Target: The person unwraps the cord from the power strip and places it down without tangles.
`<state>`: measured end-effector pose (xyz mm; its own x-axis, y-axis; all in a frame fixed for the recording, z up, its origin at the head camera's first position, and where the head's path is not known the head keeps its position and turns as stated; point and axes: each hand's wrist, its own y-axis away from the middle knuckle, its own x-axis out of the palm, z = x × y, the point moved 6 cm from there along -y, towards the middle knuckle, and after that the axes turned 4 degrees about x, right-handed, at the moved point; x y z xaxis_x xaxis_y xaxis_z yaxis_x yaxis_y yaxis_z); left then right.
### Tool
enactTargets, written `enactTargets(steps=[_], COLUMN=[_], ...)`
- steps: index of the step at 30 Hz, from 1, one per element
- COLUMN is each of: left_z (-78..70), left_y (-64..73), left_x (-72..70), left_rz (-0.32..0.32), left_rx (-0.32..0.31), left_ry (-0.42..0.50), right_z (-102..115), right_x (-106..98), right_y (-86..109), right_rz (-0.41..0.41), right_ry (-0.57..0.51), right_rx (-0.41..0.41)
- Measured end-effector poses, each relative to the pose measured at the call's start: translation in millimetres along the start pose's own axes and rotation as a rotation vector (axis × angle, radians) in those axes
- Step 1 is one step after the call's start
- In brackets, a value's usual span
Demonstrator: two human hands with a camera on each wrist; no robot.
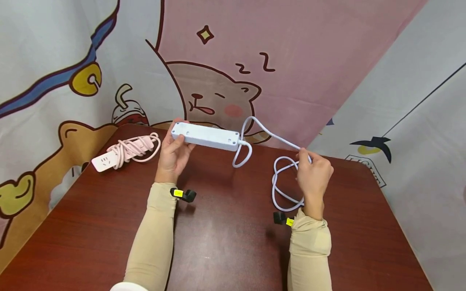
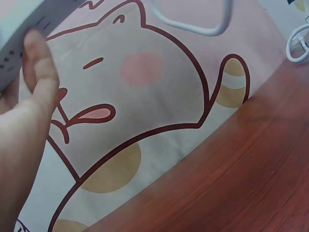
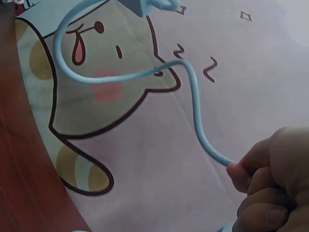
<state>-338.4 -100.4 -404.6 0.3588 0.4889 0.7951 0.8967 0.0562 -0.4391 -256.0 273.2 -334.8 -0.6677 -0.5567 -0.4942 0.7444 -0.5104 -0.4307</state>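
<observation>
A white power strip [image 1: 205,135] is held up above the back of the table, its screwed underside facing the head camera. My left hand [image 1: 174,152] grips its left end, thumb on the near edge. From the strip's right end a white cord [image 1: 276,136] loops once and runs over to my right hand [image 1: 315,171], which pinches it between thumb and curled fingers. The rest of the cord lies in loose coils on the table beside that hand. In the right wrist view the cord [image 3: 195,106] bends down into the fingertips.
At the back left of the brown table [image 1: 218,242] lies a pink and white power strip [image 1: 125,151] with its cord wrapped around it. A cartoon-printed curtain [image 1: 291,81] hangs right behind the table. A black wrist mount [image 1: 188,196] sits on the left sleeve.
</observation>
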Motion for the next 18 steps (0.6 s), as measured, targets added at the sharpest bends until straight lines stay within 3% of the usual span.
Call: enactTargets(steps=[5,8,12,18], left_z=[-7.7,-10.6,-13.1,-19.4], left_y=[-2.4,-2.9,-2.4,0.7], left_x=[-10.1,-14.7,-17.8,-24.0], left_rz=[-0.103,-0.150,-0.200,-0.260], left_rx=[0.094,0.113,0.107,0.026], left_ry=[-0.009,-0.040,-0.122,-0.371], right_z=[-9.4,-11.7,-14.5,-19.8], right_x=[-5.4,-8.3,-10.4,-15.0], right_y=[-3.8,-5.2,-6.3,-6.9], right_rz=[0.024,0.032,0.054,0.153], right_ry=[0.066,0.076,0.088,0.145], right_rx=[0.065,0.072,0.079,0.095])
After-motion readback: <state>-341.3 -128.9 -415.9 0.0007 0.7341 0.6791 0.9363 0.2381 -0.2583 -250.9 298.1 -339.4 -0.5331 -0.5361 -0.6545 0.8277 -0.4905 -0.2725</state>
